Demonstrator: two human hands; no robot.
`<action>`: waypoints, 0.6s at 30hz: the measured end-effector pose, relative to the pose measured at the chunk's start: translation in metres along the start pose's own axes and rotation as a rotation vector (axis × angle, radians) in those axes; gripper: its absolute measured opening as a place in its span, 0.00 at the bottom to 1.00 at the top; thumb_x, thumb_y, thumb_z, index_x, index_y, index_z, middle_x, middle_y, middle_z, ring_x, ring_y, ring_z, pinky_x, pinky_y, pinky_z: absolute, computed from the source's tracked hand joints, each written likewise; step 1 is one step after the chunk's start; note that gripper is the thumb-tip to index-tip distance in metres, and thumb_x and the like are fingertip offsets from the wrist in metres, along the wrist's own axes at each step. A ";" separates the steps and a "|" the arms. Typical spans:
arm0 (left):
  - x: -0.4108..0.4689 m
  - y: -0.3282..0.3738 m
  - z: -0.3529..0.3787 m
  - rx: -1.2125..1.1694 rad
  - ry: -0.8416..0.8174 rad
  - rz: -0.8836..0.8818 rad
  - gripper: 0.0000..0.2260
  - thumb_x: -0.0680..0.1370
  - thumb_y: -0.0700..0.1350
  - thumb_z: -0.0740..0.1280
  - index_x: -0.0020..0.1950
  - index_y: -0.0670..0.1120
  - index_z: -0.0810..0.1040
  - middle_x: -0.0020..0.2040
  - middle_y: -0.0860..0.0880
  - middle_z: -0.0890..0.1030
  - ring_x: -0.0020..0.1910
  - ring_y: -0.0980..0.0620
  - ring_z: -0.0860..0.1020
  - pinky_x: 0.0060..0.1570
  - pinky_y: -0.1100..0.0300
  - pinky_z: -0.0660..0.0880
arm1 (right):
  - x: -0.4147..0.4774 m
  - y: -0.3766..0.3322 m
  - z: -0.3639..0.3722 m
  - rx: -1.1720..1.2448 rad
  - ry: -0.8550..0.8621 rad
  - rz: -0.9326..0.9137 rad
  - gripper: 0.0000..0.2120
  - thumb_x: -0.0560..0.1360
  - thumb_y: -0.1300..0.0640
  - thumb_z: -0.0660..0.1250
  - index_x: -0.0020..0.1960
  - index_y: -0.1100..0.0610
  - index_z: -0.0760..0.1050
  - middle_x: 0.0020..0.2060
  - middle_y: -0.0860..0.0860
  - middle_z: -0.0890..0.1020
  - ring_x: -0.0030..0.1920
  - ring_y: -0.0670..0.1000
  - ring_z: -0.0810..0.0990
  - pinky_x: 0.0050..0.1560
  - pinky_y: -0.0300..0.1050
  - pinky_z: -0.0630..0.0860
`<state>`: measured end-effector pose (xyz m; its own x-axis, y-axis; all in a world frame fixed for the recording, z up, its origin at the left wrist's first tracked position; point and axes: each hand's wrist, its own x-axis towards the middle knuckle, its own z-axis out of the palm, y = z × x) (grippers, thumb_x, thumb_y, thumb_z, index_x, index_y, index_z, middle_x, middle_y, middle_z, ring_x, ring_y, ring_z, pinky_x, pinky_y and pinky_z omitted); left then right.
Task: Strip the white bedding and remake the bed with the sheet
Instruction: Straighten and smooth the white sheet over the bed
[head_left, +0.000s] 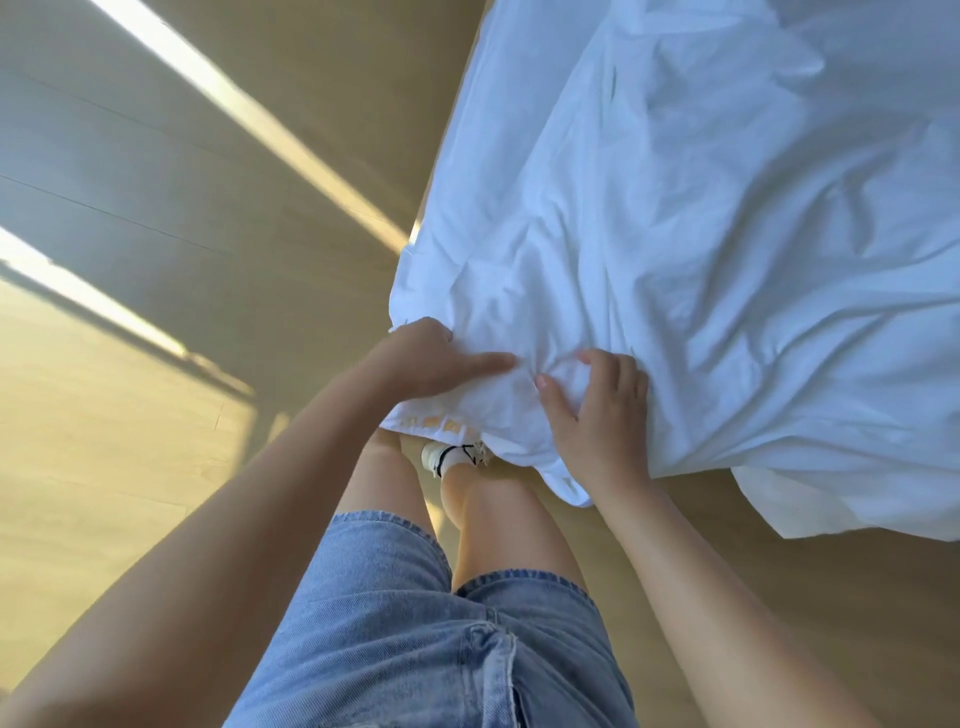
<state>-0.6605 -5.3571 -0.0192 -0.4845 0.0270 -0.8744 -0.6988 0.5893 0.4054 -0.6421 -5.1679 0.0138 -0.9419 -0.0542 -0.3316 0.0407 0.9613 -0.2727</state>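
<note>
A large, crumpled white sheet (701, 234) fills the upper right of the head view and hangs down toward the floor. My left hand (431, 358) grips its near corner, thumb lying on top of the cloth and fingers tucked under the edge. My right hand (602, 415) grips a bunched fold of the same corner just to the right, fingers curled into the fabric. Both hands are close together at the centre of the view. The bed itself is hidden under the sheet.
Light wooden floor (156, 467) spreads to the left, crossed by bright sun stripes. My legs in denim shorts (415, 623) and a white sock with black trim (447, 457) stand just below the sheet's corner. More floor shows at the lower right.
</note>
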 end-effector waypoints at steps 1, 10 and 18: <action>-0.002 0.008 0.001 0.043 -0.086 -0.035 0.32 0.63 0.75 0.65 0.41 0.45 0.69 0.38 0.53 0.74 0.40 0.50 0.74 0.37 0.57 0.66 | -0.002 0.000 0.001 0.003 0.019 -0.001 0.21 0.73 0.51 0.70 0.57 0.66 0.74 0.52 0.63 0.76 0.55 0.64 0.73 0.55 0.48 0.63; -0.028 0.092 0.015 -0.733 -0.056 0.130 0.09 0.74 0.46 0.71 0.35 0.46 0.79 0.26 0.53 0.81 0.24 0.57 0.79 0.21 0.70 0.70 | -0.018 0.023 -0.018 0.466 0.430 0.838 0.36 0.70 0.48 0.73 0.71 0.59 0.62 0.67 0.59 0.66 0.68 0.61 0.64 0.65 0.58 0.62; -0.037 0.126 0.012 -0.150 -0.146 -0.006 0.09 0.66 0.47 0.73 0.41 0.43 0.81 0.47 0.38 0.82 0.46 0.41 0.80 0.55 0.44 0.75 | -0.034 0.030 -0.004 1.578 0.392 1.176 0.18 0.69 0.56 0.74 0.56 0.58 0.74 0.49 0.51 0.82 0.48 0.51 0.81 0.41 0.41 0.76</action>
<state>-0.7244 -5.2745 0.0610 -0.4062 0.1469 -0.9019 -0.7772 0.4635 0.4255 -0.6107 -5.1365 0.0206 -0.2406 0.5670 -0.7878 0.5717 -0.5731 -0.5871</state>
